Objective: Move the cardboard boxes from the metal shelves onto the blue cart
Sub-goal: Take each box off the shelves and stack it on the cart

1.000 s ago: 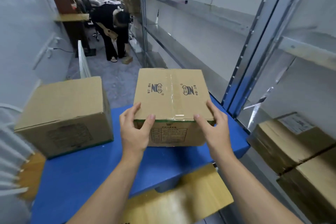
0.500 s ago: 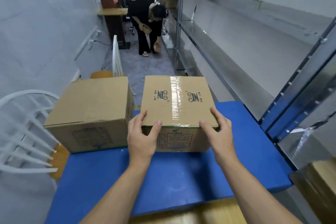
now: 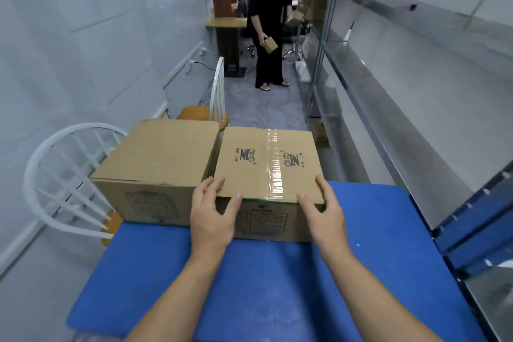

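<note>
We reach both forearms straight out over the blue cart. Our left hand wraps the near left corner of the taped cardboard box, fingers spread on its top, thumb across the front face. Our right hand grips the near right corner, fingers curled along the side edge. That box sits on the cart's far end, its left side touching the plain cardboard box, which overhangs the cart's left edge. Bare blue deck lies open near us and to the right. Metal shelves run close along the right, white chair on the left, and a person in black stands down the aisle.
</note>
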The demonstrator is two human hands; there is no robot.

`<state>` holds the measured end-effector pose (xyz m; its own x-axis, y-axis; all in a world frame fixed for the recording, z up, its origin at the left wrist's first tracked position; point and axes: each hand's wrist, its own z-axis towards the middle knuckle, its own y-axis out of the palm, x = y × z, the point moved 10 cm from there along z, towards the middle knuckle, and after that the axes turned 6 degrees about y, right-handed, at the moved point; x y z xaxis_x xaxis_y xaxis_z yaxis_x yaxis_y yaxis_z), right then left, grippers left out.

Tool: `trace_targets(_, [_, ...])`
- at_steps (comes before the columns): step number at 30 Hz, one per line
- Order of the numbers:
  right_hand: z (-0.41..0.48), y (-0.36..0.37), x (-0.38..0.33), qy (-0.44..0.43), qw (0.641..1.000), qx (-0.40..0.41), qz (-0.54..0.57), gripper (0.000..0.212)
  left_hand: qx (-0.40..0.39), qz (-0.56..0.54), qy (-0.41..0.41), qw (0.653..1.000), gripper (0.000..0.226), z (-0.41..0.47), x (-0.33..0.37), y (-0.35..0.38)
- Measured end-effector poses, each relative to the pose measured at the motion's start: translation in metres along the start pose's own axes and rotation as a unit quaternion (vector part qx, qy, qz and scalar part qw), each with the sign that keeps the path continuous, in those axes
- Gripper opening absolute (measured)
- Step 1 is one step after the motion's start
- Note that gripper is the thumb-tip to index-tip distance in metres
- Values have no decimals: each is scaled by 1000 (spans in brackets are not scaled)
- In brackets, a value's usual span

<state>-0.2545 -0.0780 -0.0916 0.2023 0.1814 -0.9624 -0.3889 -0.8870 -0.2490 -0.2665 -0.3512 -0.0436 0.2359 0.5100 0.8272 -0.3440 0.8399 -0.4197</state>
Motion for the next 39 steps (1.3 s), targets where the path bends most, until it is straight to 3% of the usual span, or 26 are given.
trace_targets(6, [6,5,-1,-3,1000,-2,3,70,-2,102,116,988,47,29,28,-18])
trace_targets(12, [10,13,-7,-4,1000,-4,13,59,-36,204,108,972,51,62,5,-35])
trace_targets(16, [10,18,-12,-3,1000,-1,10,56,-111,307,68,943,53,78,-25,-28])
trace_targets(39, [9,28,-16,9,1000,-8,19,54,-157,300,23,941,49,84,-39,-24])
